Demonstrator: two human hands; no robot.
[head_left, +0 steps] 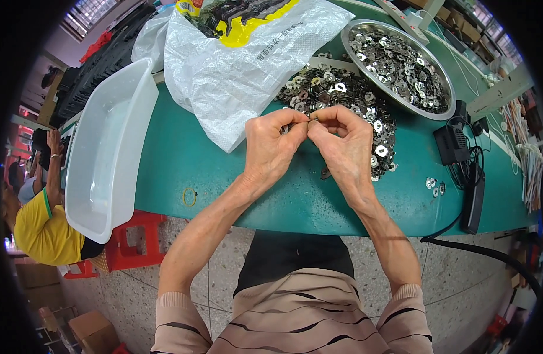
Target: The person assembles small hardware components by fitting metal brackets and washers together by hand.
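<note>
Over the green tabletop, the fingertips of my left hand (272, 144) and my right hand (344, 147) meet in a pinch. Between them is a tiny dark piece (313, 118), mostly covered by the fingers, so its exact kind is unclear. Right behind and beside my hands spreads a heap of small flat metal pieces with cut-out centres (366, 106), some shiny and some dark. A wide steel bowl (451, 97) full of similar metal pieces sits tilted at the far right of the heap.
A white woven sack (218, 76) lies left of the heap, beside a white plastic tub (142, 106). A yellowish ring (190, 197) and several loose metal pieces (435, 186) rest nearer the edge. Black adapter (451, 144) and cables lie right. A person in yellow (44, 233) is at left, near a red stool (129, 242).
</note>
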